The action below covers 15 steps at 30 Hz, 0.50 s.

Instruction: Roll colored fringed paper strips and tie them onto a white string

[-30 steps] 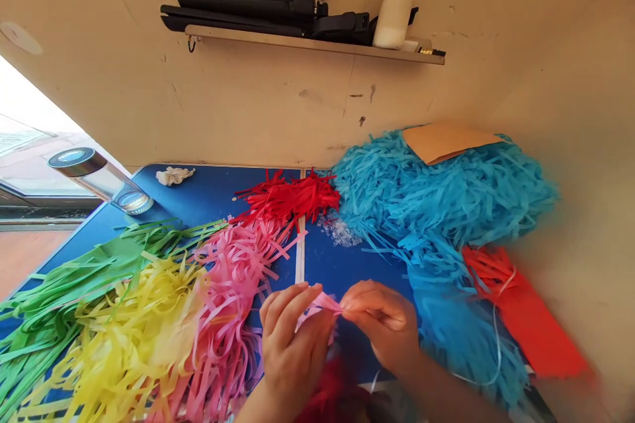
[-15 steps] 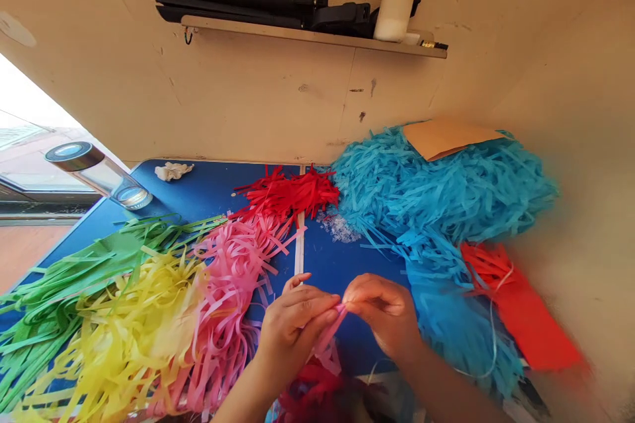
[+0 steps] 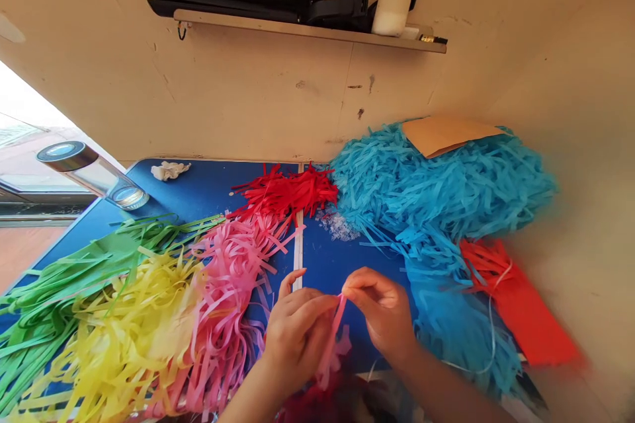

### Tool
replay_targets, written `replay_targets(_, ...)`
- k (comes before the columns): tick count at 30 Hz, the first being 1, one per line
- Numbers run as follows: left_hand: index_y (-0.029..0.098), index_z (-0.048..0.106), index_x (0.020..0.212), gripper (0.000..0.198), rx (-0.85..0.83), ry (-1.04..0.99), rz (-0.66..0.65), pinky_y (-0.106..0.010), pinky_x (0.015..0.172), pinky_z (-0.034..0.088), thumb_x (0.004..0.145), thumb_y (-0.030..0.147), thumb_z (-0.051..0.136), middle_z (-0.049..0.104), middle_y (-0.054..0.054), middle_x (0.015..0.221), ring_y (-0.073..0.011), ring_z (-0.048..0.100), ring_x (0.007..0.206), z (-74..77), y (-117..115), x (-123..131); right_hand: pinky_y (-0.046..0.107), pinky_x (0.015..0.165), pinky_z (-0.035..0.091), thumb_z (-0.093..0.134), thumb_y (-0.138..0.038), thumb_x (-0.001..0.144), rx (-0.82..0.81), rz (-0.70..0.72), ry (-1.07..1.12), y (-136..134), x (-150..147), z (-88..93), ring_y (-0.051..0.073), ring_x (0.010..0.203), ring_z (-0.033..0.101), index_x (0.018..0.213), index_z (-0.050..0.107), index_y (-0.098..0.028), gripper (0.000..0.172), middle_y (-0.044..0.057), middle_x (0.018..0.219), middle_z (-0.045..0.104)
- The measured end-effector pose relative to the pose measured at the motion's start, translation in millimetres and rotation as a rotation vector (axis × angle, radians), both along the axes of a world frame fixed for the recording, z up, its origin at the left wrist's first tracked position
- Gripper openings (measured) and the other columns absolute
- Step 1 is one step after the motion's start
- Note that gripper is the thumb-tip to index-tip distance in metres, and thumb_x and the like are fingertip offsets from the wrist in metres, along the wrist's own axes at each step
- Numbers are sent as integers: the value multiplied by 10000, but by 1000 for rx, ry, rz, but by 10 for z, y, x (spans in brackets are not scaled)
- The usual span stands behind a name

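Over the near part of the blue table, my left hand [image 3: 300, 327] and my right hand [image 3: 381, 310] meet at a pink fringed paper tassel [image 3: 333, 337]. My right thumb and forefinger pinch its narrow top end. My left fingers close on it just beside, with the little finger raised; the strips hang down between the hands. Below, dark red strips [image 3: 325, 400] are blurred in my lap area. Left of my hands lie piles of pink strips [image 3: 231, 277], yellow strips [image 3: 133, 324] and green strips [image 3: 94, 264].
Red fringe [image 3: 292, 188] lies at the back of the table [image 3: 342, 258], near clear plastic bits [image 3: 338, 225]. On the right are blue fringe [image 3: 446, 192] under brown paper [image 3: 449, 134] and a red sheet [image 3: 530, 310] with string. A glass bottle [image 3: 106, 178] and crumpled tissue [image 3: 170, 170] are at left; a shelf [image 3: 307, 32] hangs above.
My left fingertips have drawn slightly down and left from the top of the pink tassel, so more of its strips show. My right hand still pinches the tip.
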State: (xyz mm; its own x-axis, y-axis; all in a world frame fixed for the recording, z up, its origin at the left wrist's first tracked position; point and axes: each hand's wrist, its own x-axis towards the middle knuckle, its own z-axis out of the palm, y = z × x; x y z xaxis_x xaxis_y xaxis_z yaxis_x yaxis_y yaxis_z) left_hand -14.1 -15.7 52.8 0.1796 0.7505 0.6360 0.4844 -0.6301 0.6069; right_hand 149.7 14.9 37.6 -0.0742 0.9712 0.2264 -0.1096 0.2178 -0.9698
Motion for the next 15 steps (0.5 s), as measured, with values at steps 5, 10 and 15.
replay_targets(5,226,643,916,171,-41,-30,-26,-456,1089,398,892,115,516,756,-21,941,-145,712,834,20,4,-33,263,673,508,727,-256,830,50,-13,-64,-23,-29,88,152,684,626,746,708,-223,93,6,719,690)
replay_targets(10,227,665,880,119,-67,-90,46,-388,1030,464,864,113,633,751,29,805,-116,708,728,-69,35,-10,263,679,518,696,-283,864,110,15,-124,-19,-32,78,155,693,641,757,692,-221,124,5,729,698)
replay_targets(15,216,706,786,89,-354,-344,147,-320,902,531,857,227,654,755,5,768,-147,716,761,-103,53,-133,266,730,492,452,-248,1009,284,79,-1143,677,54,-82,164,841,639,1032,720,-197,274,66,961,718)
